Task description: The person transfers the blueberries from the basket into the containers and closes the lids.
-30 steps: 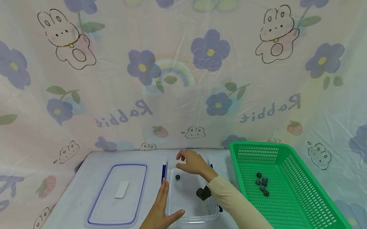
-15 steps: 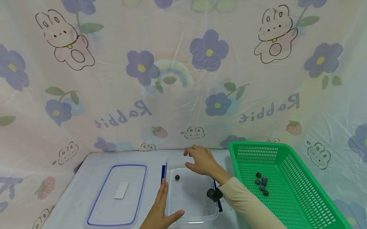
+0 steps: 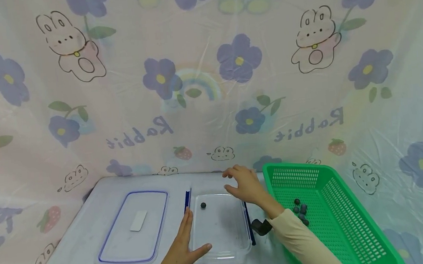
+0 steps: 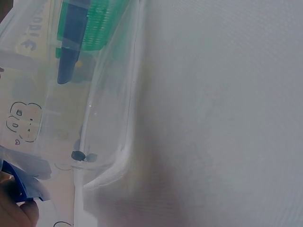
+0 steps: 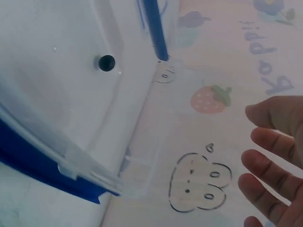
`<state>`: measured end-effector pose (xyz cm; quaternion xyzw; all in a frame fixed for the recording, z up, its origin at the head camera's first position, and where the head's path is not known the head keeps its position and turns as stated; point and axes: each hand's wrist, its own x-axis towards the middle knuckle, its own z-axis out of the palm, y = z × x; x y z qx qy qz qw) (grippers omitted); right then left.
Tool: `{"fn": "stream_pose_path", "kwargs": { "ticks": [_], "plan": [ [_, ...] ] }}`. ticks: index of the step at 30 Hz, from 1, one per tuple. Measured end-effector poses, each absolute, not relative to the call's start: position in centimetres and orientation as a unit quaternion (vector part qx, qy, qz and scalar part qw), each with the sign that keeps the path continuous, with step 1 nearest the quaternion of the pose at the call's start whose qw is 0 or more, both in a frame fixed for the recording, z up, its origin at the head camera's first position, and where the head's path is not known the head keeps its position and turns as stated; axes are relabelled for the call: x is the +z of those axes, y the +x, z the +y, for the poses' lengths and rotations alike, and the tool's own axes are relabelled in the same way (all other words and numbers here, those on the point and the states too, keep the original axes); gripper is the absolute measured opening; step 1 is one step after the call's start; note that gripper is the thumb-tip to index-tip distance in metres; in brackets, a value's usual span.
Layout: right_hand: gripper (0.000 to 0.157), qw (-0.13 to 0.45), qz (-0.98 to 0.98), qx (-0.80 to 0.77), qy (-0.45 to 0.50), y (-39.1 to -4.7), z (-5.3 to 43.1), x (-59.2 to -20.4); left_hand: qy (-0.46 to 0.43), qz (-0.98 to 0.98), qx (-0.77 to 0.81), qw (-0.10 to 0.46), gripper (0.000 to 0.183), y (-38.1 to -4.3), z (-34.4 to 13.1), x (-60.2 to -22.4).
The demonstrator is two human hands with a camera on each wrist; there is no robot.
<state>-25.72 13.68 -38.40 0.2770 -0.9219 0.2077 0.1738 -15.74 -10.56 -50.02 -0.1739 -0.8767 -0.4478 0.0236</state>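
Shifts empty right grip point(image 3: 244, 183) rightward, rests uncurled left grip point(image 3: 184, 247) at box point(image 3: 220, 232), and should pinch probably soft, light berries point(image 3: 303, 208) gently by sides.

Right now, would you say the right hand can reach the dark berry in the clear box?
Probably yes: the right hand seems empty, the clear box is open, and nothing covers the dark berry.

The clear plastic container point(image 3: 220, 232) can be entered from above, but the left hand point(image 3: 182, 250) obstructs its left side. A strip of desk point(image 3: 176, 201) separates the blue-rimmed lid point(image 3: 127, 244); rightward, a sleeve point(image 3: 304, 241) crosses the narrow gap before the green basket point(image 3: 333, 226).
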Motion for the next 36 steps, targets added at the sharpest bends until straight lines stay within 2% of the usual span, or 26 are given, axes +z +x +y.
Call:
{"fn": "stream_pose_path", "kwargs": {
  "ticks": [23, 28, 36],
  "plan": [
    [0.024, 0.24, -0.887, 0.292, 0.265, -24.1, 22.1, -35.6, -0.189, -0.877, -0.44, 0.043, 0.107, -15.9, -10.8, -49.8],
    [0.025, 0.233, -0.881, 0.333, 0.243, -23.7, 24.1, -35.6, -0.186, -0.877, -0.442, 0.037, 0.107, -15.9, -10.7, -50.0],
    [0.027, 0.19, -0.876, 0.405, 0.178, -23.0, 27.3, -35.7, -0.186, -0.873, -0.449, 0.041, 0.107, -15.7, -10.6, -50.2]
  ]
}}
